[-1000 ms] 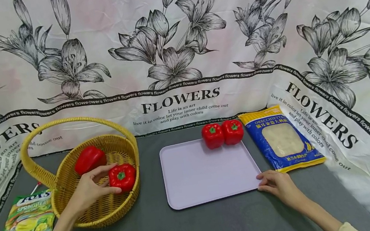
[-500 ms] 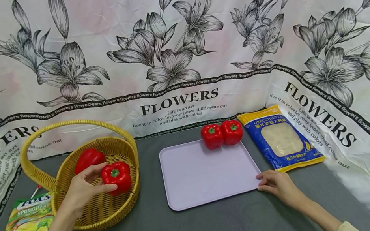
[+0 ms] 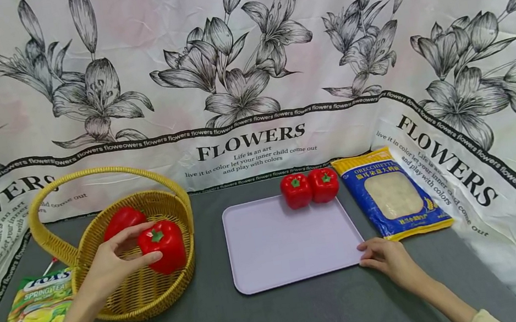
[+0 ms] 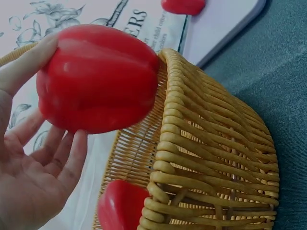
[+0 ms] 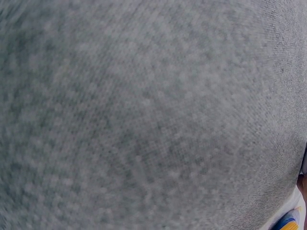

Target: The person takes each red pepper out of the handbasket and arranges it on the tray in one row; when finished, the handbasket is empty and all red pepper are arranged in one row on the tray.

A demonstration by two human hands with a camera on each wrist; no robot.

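My left hand (image 3: 113, 263) grips a red bell pepper (image 3: 167, 248) between thumb and fingers, above the right side of the yellow wicker basket (image 3: 142, 310). Close up in the left wrist view, the same bell pepper (image 4: 100, 79) hangs by the basket's rim, fingertips underneath it. Another red bell pepper (image 3: 122, 220) lies inside the basket at the back left. At the near right corner of the pale lilac tray (image 3: 280, 241), my right hand (image 3: 393, 262) pinches the edge. Two more bell peppers, one (image 3: 296, 191) beside the other (image 3: 324, 184), sit at the tray's far right corner.
A blue and yellow pasta bag (image 3: 383, 226) lies right of the tray. Left of the basket is a green candy bag (image 3: 36, 316), partly hidden by the left arm. The basket's tall handle (image 3: 104, 171) arches over it. A printed floral cloth (image 3: 242, 91) hangs behind.
My left hand has lifted the bell pepper from within the basket and brought it slightly left and nearer the camera. The right hand and tray stay put.
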